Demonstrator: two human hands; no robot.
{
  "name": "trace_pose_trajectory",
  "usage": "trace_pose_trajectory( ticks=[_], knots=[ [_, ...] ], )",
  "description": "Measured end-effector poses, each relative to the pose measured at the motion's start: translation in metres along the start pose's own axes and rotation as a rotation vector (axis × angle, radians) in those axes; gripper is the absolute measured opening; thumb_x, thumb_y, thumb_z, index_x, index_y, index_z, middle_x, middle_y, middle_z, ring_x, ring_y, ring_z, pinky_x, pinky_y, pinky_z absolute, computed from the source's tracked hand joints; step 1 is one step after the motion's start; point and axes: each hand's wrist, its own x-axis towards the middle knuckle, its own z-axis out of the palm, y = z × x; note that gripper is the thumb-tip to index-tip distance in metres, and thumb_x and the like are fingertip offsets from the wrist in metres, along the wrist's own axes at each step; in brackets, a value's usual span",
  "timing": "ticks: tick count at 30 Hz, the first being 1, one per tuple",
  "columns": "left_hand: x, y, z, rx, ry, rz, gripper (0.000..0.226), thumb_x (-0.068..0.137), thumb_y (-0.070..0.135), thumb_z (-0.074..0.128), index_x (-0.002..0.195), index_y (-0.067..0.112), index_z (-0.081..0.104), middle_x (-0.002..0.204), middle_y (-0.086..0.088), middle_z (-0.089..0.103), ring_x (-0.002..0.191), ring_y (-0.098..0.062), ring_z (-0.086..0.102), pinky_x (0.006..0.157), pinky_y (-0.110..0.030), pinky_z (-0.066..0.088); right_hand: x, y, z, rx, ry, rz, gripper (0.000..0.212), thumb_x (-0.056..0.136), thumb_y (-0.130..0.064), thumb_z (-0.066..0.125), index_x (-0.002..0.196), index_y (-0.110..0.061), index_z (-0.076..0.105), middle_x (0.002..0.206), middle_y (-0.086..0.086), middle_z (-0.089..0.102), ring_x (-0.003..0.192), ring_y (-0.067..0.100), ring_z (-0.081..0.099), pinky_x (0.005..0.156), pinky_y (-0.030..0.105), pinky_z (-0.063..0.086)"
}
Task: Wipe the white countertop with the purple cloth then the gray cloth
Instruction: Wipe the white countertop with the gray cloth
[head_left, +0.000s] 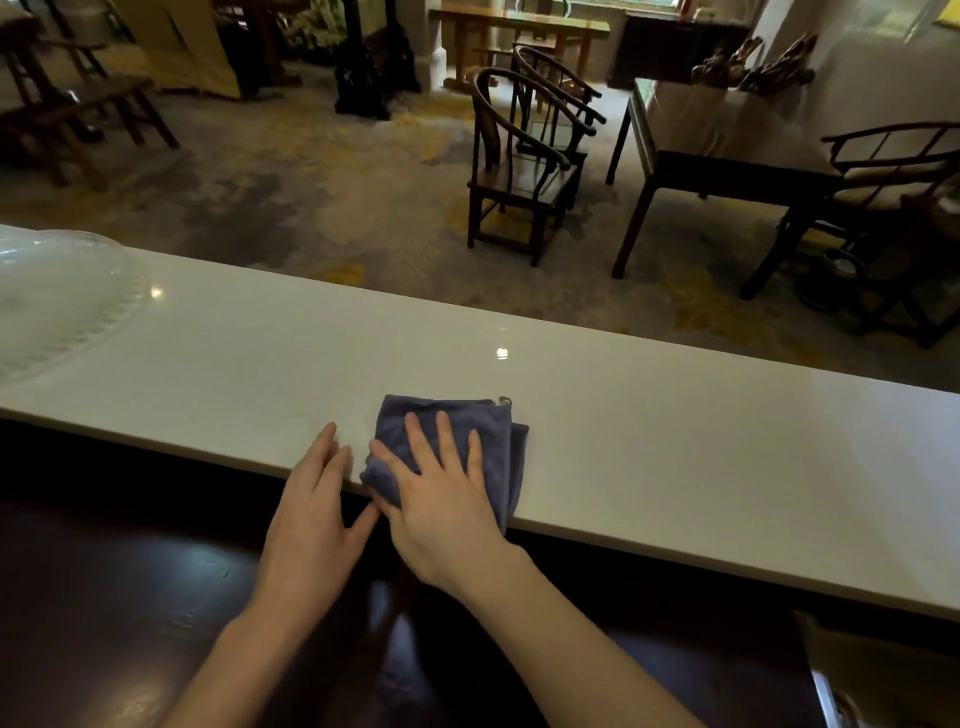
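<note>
The folded purple terry cloth lies flat on the long glossy white countertop, at its near edge, with one corner of the fabric draped slightly over that edge. The right hand rests palm-down on the cloth, fingers spread and extended; it presses the fabric rather than clenching it. The left hand lies just beside the cloth, flat and released, fingertips on the bare countertop edge, its thumb close to the right hand; it holds nothing.

Step in hand, as judged: the first wiping pass, with the purple cloth. No gray cloth is visible in this view.

The next move calls for steady downward pressure from the right palm while the cloth slides along the surface, keeping the fabric folded and fully on the slab. The far strip and both ends appear still to be covered.

A clear domed glass cover stands on the countertop at far left, well apart from the cloth; strokes toward it call for care. Dark wooden chairs stand beyond the counter.
</note>
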Motion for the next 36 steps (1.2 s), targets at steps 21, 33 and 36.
trace_pose_trajectory(
  ticks=[21, 33, 36],
  knots=[
    [-0.003, 0.006, -0.001, 0.126, -0.016, 0.095, 0.059, 0.086, 0.035, 0.072, 0.135, 0.006, 0.057, 0.149, -0.01, 0.049, 0.143, -0.026, 0.039, 0.113, -0.034, 0.034, 0.121, 0.035, -0.036, -0.123, 0.028, 0.119, 0.061, 0.105, -0.015, 0.04, 0.162, -0.027, 0.021, 0.174, 0.006, 0.001, 0.159, 0.033, -0.005, 0.125, 0.059, -0.008],
    [-0.002, 0.004, 0.002, 0.132, -0.017, 0.099, 0.054, 0.081, 0.028, 0.077, 0.127, 0.005, 0.061, 0.142, -0.012, 0.055, 0.136, -0.031, 0.047, 0.11, -0.036, 0.038, 0.076, 0.146, -0.074, -0.113, 0.124, 0.459, 0.057, 0.106, -0.014, 0.039, 0.159, -0.032, 0.027, 0.174, 0.004, 0.006, 0.159, 0.029, 0.001, 0.126, 0.057, -0.002],
    [-0.001, 0.004, 0.004, 0.147, -0.001, 0.11, 0.053, 0.078, 0.025, 0.081, 0.122, 0.002, 0.063, 0.137, -0.017, 0.058, 0.131, -0.036, 0.051, 0.107, -0.042, 0.042, 0.048, 0.177, -0.085, -0.128, 0.159, 0.561, 0.055, 0.107, -0.016, 0.041, 0.157, -0.035, 0.03, 0.173, 0.004, 0.011, 0.159, 0.03, 0.004, 0.126, 0.06, 0.0]
  ],
)
